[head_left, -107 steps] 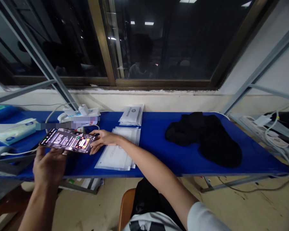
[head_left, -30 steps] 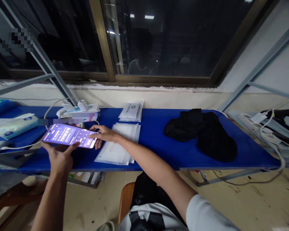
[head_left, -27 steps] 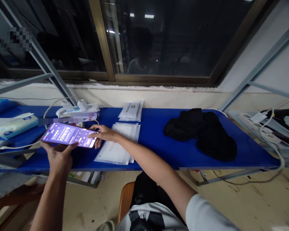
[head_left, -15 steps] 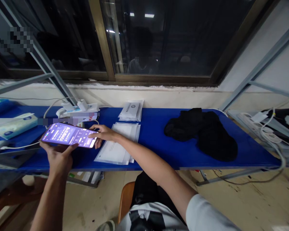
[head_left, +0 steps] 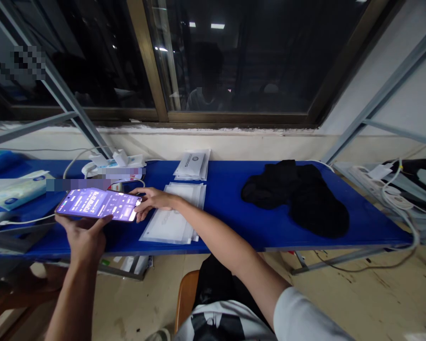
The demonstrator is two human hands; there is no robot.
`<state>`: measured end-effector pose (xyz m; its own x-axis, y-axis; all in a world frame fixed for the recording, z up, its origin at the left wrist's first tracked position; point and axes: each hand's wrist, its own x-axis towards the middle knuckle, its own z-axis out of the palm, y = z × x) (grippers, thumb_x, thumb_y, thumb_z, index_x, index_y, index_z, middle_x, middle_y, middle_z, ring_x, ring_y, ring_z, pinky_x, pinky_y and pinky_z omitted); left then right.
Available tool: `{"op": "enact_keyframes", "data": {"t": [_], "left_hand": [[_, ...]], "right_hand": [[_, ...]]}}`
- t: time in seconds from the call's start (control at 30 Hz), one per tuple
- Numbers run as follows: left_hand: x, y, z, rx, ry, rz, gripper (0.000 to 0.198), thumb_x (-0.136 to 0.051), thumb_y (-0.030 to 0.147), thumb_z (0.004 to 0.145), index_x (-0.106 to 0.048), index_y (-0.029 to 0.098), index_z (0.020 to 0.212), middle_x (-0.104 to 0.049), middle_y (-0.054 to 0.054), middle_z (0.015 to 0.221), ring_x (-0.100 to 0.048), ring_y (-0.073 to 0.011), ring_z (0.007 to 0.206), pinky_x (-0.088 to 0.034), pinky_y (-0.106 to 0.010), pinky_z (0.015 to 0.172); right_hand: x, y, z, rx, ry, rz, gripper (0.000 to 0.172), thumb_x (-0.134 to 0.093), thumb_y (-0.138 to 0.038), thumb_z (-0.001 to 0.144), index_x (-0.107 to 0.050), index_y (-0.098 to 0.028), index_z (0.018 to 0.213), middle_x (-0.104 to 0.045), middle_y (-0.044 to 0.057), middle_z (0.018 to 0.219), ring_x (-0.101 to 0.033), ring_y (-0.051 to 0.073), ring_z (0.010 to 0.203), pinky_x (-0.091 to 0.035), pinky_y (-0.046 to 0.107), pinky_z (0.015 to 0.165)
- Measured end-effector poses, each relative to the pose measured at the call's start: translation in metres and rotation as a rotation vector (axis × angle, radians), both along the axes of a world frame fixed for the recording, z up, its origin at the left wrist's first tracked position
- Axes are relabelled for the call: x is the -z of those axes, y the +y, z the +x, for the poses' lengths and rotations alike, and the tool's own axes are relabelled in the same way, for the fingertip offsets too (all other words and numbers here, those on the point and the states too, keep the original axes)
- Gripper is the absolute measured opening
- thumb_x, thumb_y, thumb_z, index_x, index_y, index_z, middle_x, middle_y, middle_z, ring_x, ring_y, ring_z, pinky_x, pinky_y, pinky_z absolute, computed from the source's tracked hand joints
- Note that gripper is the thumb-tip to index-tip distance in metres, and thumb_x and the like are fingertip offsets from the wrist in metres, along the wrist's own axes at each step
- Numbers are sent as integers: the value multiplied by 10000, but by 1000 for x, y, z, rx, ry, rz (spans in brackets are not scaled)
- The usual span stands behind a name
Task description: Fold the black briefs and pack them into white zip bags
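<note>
**Screen:** The phone (head_left: 97, 204) lies nearly flat, with its lit purple screen facing up and its long side running across the view.

**Left hand:** The left hand (head_left: 84, 240) is cupped under the phone's near edge, holding it just above the blue table. Its thumb (head_left: 104, 219) lies along that edge, and the other fingers are hidden beneath.

**Right hand:** The right hand (head_left: 154, 200) reaches across from the right, its fingers loosely spread. Their tips (head_left: 138, 202) touch the phone's right end without pinching it.

**Phone's place:** It sits between the hands, over the table's near left part and just left of the white packets (head_left: 170, 222).

**Under the right hand:** Those packets lie in a stack below the right palm. Whether the palm touches them cannot be told.

**Rest of the table:** The blue table (head_left: 241, 232) also holds a second stack of white packets (head_left: 190, 163), a black cloth (head_left: 294, 196), a tissue pack (head_left: 16, 189) and a white power strip (head_left: 119, 166) with cables.
</note>
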<state>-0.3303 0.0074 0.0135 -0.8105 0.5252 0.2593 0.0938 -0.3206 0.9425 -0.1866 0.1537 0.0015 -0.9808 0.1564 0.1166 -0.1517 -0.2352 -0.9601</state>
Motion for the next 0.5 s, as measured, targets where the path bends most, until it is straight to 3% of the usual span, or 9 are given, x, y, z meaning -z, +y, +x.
{"op": "enact_keyframes", "data": {"t": [0.23, 0.5], "left_hand": [[-4, -1, 4, 46, 22, 74, 876, -823, 98, 281, -312, 263, 973, -534, 47, 1000, -519, -106, 857, -462, -196, 756], [11, 1, -12, -23, 90, 20, 923, -846, 166, 304, -306, 258, 1047, -517, 46, 970, -491, -90, 794, -440, -157, 649]], "right_hand": [[-1, 2, 2, -46, 11, -16, 835, -775, -60, 795, -346, -124, 1509, -739, 9, 741, -761, 191, 668, -644, 309, 719], [-2, 0, 3, -51, 25, -14, 900, -803, -52, 761, -338, -131, 1527, -731, 4, 753, -757, 187, 664, -642, 301, 709]]}}
